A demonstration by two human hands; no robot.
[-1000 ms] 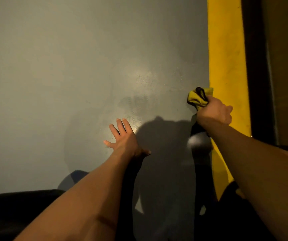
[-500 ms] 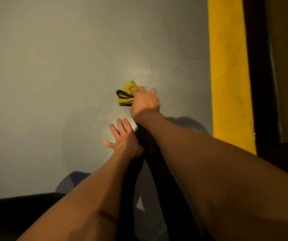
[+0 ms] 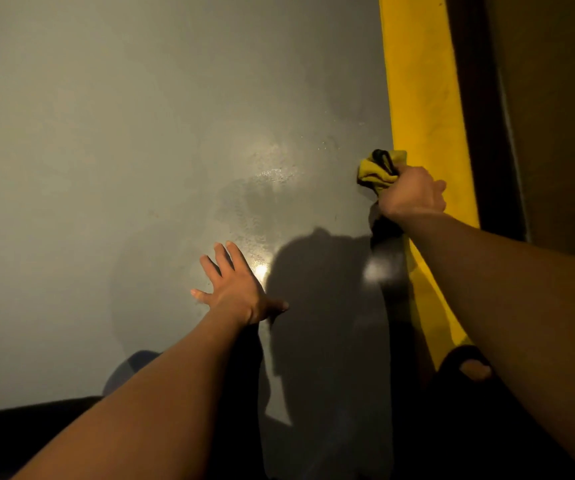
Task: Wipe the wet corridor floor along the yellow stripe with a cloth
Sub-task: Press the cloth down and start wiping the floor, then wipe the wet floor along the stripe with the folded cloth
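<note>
Our right hand (image 3: 412, 192) clutches the bunched yellow cloth (image 3: 378, 169) on the grey floor (image 3: 140, 133), touching the yellow stripe (image 3: 421, 98) at right; our left hand (image 3: 236, 289) lies flat, fingers spread, nearer.

Both bare arms stretched forward and down, hands well apart.

Left hand (image 3: 236, 289) spread flat, palm down, fingers straight and fanned forward, thumb out to the right, forearm running back toward the lower left. Right hand (image 3: 412, 192) farther forward and to the right, knuckles up, fingers curled under and gripping a bunched cloth (image 3: 378, 169) that pokes out past the knuckles on the left side; fingertips hidden beneath the hand. Right forearm long and straight, angling back to the lower right edge. Toes of a foot (image 3: 475, 370) just visible below the right forearm.
</note>
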